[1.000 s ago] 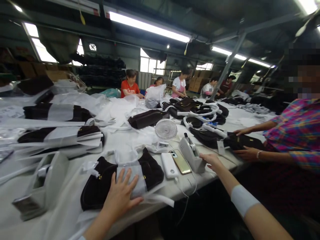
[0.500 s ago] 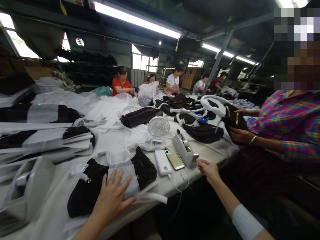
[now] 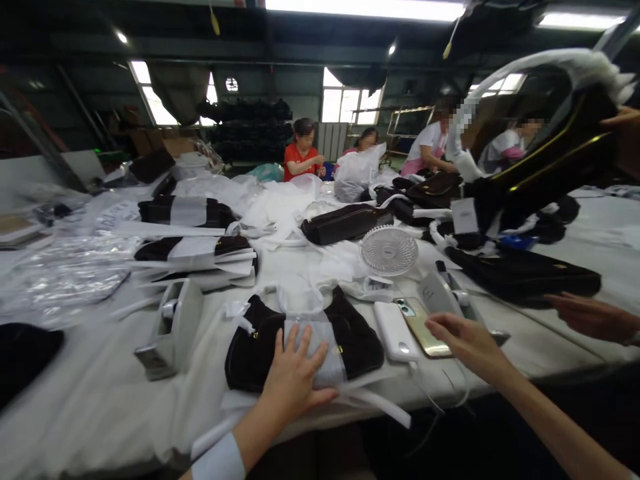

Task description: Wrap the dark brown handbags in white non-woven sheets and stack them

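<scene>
A dark handbag (image 3: 250, 353) lies flat at the table's near side, a translucent white wrapping strip (image 3: 331, 347) around its middle. My left hand (image 3: 295, 373) rests on that strip with its fingers spread. To the right, my right hand (image 3: 467, 341) is above the table in front of a gold phone (image 3: 419, 325), fingertips pinched together. Whatever is between them is too small to make out. Behind that hand stands a grey tape dispenser (image 3: 437, 291), partly hidden. A white power bank (image 3: 393, 327) with a cable lies between the bag and the phone.
A white fan (image 3: 389, 250) stands behind the phone. Another tape dispenser (image 3: 175, 327) sits at left, near wrapped bags (image 3: 197, 248). At right, a co-worker's hand (image 3: 595, 317) reaches over the table, and a dark bag (image 3: 555, 160) with a white-wrapped handle is held up. Other people work beyond.
The view has turned left. My right hand has come away from the tape dispenser's front, leftward toward the phone. My left hand stays on the strip. The co-worker's bag is raised higher.
</scene>
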`<state>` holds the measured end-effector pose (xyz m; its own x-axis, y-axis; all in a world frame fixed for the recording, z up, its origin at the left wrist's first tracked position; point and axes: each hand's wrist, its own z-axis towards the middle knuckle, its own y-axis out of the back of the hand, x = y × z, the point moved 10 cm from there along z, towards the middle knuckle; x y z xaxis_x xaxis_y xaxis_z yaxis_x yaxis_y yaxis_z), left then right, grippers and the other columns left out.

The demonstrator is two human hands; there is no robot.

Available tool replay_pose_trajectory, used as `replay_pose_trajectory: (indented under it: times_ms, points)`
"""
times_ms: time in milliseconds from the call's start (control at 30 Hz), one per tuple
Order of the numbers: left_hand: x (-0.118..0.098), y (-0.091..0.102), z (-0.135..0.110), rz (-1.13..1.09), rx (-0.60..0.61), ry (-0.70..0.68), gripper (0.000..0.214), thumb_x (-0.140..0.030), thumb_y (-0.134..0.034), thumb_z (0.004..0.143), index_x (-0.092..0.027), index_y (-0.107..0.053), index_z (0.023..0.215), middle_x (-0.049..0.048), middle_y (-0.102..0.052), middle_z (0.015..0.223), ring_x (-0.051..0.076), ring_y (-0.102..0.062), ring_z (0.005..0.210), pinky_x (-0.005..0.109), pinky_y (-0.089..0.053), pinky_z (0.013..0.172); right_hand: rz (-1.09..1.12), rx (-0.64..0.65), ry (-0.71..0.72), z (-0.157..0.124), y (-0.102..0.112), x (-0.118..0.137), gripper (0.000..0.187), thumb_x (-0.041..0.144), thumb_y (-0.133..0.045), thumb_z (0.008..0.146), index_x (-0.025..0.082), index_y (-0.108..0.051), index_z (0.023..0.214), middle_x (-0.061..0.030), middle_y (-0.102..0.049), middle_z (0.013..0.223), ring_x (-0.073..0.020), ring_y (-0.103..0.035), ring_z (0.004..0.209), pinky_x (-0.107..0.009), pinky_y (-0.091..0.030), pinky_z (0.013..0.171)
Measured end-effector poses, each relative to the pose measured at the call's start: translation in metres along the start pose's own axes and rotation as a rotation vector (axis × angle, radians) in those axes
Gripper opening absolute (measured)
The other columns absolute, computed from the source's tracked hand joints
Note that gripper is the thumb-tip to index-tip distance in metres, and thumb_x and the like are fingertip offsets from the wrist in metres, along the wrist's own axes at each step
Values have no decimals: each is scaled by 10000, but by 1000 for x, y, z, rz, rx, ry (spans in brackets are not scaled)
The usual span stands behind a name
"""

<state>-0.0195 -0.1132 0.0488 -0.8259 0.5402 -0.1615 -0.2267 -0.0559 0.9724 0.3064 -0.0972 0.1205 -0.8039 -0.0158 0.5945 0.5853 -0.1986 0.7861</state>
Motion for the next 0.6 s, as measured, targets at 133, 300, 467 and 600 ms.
replay_pose_trajectory:
  times_ms: [133,300,467,600]
  points:
    - [0,3,0,-29,-8,-9,835,-843,-452,748,-342,-431,1416,161,-329,1554,443,-232,1435,726,-161,1102,39,532,402,33,-79,145,331,444,-525,873,177,-715,825,-39,-701,792,-168,-611,743,-256,-445,707]
    - [1,3,1,-47,-22,-5,834,-848,-438,751,-345,-428,1416,158,-331,1553,444,-234,1434,729,-170,1100,-68,1008,611,49,-169,192,198,309,-610,820,174,-752,851,-5,-696,745,-112,-557,619,-209,-404,617]
    - [0,1,1,-23,-86,-35,848,-861,-433,737,-357,-426,1419,149,-354,1543,442,-263,1422,736,-215,1076,-371,1085,831,53,-219,199,94,205,-680,778,201,-765,818,11,-700,698,-100,-516,577,-209,-354,590]
    - [0,-10,1,63,-196,-121,891,-858,-513,689,-355,-433,1420,165,-415,1503,459,-376,1355,714,-319,1023,-549,1040,839,59,-237,199,96,293,-750,759,206,-747,800,17,-672,676,-117,-525,600,-225,-318,571]
